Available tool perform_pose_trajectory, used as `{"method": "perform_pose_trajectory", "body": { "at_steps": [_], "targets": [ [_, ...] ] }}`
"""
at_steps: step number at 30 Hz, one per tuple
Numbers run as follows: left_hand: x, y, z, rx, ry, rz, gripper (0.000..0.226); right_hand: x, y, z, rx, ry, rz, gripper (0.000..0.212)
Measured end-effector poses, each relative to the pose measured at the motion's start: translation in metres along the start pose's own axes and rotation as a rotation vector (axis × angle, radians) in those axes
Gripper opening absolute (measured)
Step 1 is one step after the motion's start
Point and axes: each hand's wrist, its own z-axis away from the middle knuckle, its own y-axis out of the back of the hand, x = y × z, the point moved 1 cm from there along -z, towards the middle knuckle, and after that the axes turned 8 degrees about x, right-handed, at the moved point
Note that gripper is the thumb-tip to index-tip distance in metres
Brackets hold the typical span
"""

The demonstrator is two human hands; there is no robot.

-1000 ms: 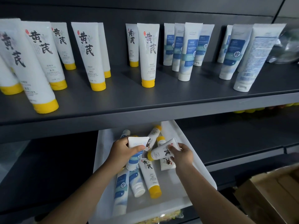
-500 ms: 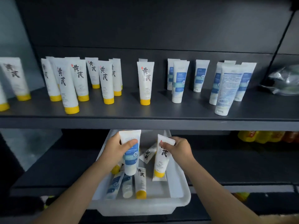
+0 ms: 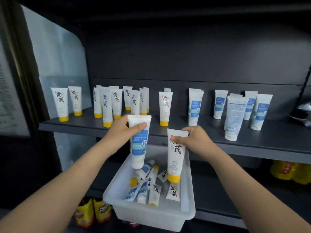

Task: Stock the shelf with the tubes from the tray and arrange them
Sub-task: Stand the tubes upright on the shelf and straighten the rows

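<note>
Tubes, two of them, hang in the air above the tray, one in each hand, just in front of the shelf edge. The blue-label tube (image 3: pixel 138 145) hangs cap down from the left hand (image 3: pixel 120 132), whose thumb and fingers are clamped round its flat upper end. The yellow-cap tube (image 3: pixel 175 157) hangs cap down from the right hand (image 3: pixel 196 140), pinched at its crimped top between thumb and fingers. Both are clear of the loose tubes (image 3: pixel 148 189) that lie jumbled in the white tray (image 3: pixel 148 216) below, near and centre.

On the shelf (image 3: pixel 210 132) the stock is sorted by kind. The yellow-cap group (image 3: pixel 116 101) stands on its caps at the left, with a single tube (image 3: pixel 165 106) set apart near the middle. The blue-label group (image 3: pixel 259 111) stands at the right, and one tube (image 3: pixel 234 118) there shows its back print. On the level below are snack bags (image 3: pixel 92 211) at the near left and yellow packs (image 3: pixel 289 172) at the right.

The step in hand looks like the carry from tray to shelf — picking is done and placing has not begun. Each hand holds the kind that belongs on the other side, so the next move likely calls for crossing over, or for using the gap between the single tube and the blue-label group. Each tube should go down upright on its cap, label forward, without knocking its neighbours. Several tubes are left in the tray, so the task seems well short of finished.
</note>
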Motion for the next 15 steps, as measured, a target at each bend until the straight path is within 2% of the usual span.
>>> {"method": "perform_pose_trajectory", "body": {
  "at_steps": [5, 13, 15],
  "targets": [
    [0.034, 0.02, -0.017, -0.036, -0.04, -0.04, 0.008, -0.042, 0.016, -0.013, -0.034, 0.064, -0.044, 0.014],
    [0.072, 0.045, -0.073, -0.093, -0.132, -0.085, 0.009, -0.105, 0.032, -0.05, -0.01, 0.173, -0.015, 0.027],
    [0.077, 0.05, -0.092, -0.107, -0.146, -0.078, 0.017, -0.121, 0.034, -0.065, 0.009, 0.196, -0.01, 0.027]
  ]
}}
